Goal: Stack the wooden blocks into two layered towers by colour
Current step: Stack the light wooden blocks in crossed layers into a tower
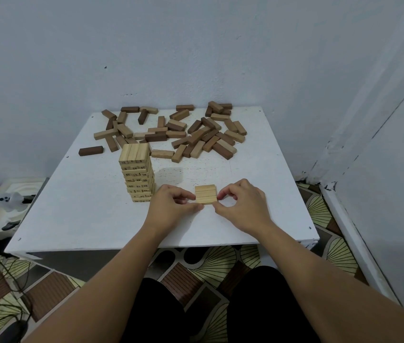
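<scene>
Light tower [137, 174] base corner behind left hand [171, 206]

Black numbers are stamped on the block ends of the pale tower [138, 174]; 29, 10, 14, 40 and 24 read clearly, others blur.

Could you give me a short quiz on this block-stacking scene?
1. True or false: the tower stands to the left of the row of three.
2. What do both hands touch? A) the pile B) the row of three C) the tower
3. Fill in: the pile at the table's far edge mixes light and ____ blocks.

Key: 1 true. 2 B: the left hand and the right hand pinch its ends with their fingers. 3 dark.
</scene>
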### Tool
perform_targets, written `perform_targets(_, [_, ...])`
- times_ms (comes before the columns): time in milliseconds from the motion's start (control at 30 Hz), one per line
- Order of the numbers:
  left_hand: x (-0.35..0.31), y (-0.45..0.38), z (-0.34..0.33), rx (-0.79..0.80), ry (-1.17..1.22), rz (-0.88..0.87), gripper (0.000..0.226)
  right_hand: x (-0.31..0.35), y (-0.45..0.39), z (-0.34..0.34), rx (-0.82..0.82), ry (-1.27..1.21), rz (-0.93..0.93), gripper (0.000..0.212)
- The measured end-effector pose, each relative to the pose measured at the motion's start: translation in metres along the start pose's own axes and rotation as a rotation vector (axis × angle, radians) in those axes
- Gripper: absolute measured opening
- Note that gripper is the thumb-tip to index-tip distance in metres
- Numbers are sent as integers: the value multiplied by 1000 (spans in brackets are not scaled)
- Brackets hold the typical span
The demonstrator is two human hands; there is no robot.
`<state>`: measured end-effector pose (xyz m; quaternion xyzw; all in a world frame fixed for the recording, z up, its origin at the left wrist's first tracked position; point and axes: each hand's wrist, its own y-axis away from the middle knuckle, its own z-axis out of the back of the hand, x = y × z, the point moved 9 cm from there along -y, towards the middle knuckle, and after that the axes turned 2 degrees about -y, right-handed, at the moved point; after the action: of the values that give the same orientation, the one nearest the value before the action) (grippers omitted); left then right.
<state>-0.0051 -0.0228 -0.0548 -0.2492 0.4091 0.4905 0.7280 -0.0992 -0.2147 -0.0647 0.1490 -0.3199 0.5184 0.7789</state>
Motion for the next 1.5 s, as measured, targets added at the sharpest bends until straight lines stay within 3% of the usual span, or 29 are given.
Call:
perform_targets(400, [-1, -1, -1, 26, 59, 15, 30, 0, 0, 1, -9, 2, 0, 33])
perform_targets(867, [-1, -3, -3, 59, 47, 19, 29, 1, 0, 0, -8, 21, 2, 27])
perform_targets(1033, [-7, -10, -3, 100, -31, 10, 58, 2, -3, 3, 15, 35, 1, 44])
perform_targets(1267, [-4, -18, -7, 170, -82, 30, 68, 3, -15, 5, 156, 34, -26, 67])
perform_targets(1500, [-2, -17, -5, 155, -57, 39, 62, 0, -9, 6, 79, -16, -15, 50])
